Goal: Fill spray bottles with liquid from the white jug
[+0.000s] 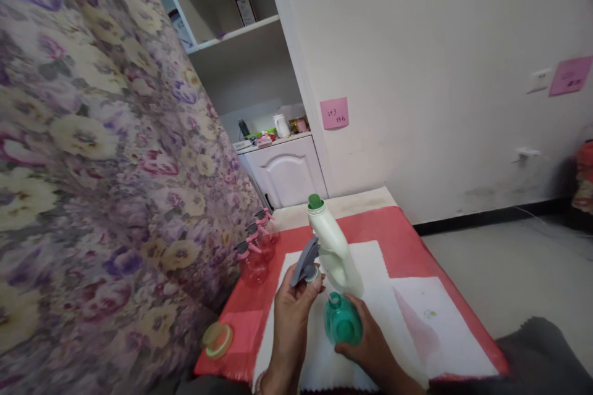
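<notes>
My left hand (295,303) is closed on a grey spray head (306,262) with a pale collar, held above the table. To its right, my right hand (369,334) grips a translucent green bottle (343,320) by its side; the bottle's neck is open. Just beyond both hands stands a large pale green jug-like bottle (334,241) with a moulded handle, its mouth uncapped and showing green inside. The spray head is off the green bottle and overlaps the jug's left edge in view.
Several red spray bottles (254,265) with pink triggers line the table's left edge. A pale round cap (217,340) lies at the front left. White cloth and paper sheets (435,315) cover part of the red tabletop (384,228). A floral curtain (115,166) hangs close on the left.
</notes>
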### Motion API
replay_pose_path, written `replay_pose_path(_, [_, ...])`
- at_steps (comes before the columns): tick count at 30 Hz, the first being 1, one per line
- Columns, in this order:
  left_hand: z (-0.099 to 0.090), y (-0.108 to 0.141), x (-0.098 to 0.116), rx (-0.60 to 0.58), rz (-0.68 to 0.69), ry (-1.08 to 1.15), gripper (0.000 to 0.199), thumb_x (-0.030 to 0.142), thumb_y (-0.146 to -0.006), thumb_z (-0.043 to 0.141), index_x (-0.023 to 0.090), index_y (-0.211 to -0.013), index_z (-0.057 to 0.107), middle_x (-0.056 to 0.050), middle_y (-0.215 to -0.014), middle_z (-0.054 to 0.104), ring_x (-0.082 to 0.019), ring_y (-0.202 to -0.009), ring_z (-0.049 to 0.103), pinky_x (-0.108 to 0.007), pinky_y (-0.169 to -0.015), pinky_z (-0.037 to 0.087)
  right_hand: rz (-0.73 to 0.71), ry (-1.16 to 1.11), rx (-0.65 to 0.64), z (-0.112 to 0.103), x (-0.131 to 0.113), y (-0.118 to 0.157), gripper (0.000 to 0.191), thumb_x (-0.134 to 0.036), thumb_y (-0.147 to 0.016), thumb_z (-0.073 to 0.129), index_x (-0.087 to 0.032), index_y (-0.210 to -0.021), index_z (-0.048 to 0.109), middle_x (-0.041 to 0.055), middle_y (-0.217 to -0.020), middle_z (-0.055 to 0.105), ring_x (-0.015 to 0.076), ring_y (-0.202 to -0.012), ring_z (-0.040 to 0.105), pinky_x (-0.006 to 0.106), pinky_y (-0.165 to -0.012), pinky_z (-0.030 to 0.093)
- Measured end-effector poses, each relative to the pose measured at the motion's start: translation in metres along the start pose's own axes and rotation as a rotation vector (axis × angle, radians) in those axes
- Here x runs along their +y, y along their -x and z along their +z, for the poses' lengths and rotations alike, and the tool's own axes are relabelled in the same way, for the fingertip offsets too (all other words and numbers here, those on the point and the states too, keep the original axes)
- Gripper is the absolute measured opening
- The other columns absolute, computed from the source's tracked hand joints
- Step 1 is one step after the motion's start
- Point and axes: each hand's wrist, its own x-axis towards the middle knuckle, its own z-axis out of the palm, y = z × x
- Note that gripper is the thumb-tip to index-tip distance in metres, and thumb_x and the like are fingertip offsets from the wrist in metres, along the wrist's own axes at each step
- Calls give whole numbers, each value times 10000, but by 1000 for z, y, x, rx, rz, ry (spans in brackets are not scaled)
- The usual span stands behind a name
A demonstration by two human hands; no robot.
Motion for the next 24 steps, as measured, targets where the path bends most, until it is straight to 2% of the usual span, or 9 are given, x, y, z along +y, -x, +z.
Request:
replay_pose_path(4, [3, 1, -23, -55, -55, -49, 385, 318, -678, 795, 206, -1034, 701, -37, -940, 730, -205, -867, 668, -280, -752, 527, -40, -26, 1, 2, 6, 0, 880, -310, -579, 825, -241, -1351, 409, 100, -1356, 531, 341, -1278, 495, 457, -1083, 385])
replay_pose_path(11, [-2, 1, -52, -64, -91, -77, 335, 281, -654, 806, 196, -961, 702, -2, -868, 723, -165, -800, 637, -245, -725, 501, -9, 1, 6, 3, 7, 0, 894, -201, -544, 803, -254, -1344, 408, 90, -1341, 536, 334, -1264, 501, 466, -1074, 395])
replay_pose_path(21, [-7, 3, -68, -82, -107, -125, 277, 274, -658, 784, 187, -904, 690, 5, -811, 696, -179, -789, 617, -273, -734, 490, -9, 6, -5, 0, 4, 0, 893, -131, -545, 780, -245, -1344, 399, 94, -1358, 512, 319, -1284, 477, 468, -1096, 369])
replay_pose_path(24, [-7, 4, -68, -90, -103, -161, 267, 268, -648, 783, 190, -885, 689, -5, -833, 703, -192, -817, 621, -277, -746, 485, -29, -20, -8, 1, 5, -1, 898, -163, -553, 802, -239, -1351, 396, 99, -1347, 518, 318, -1267, 489, 463, -1077, 392])
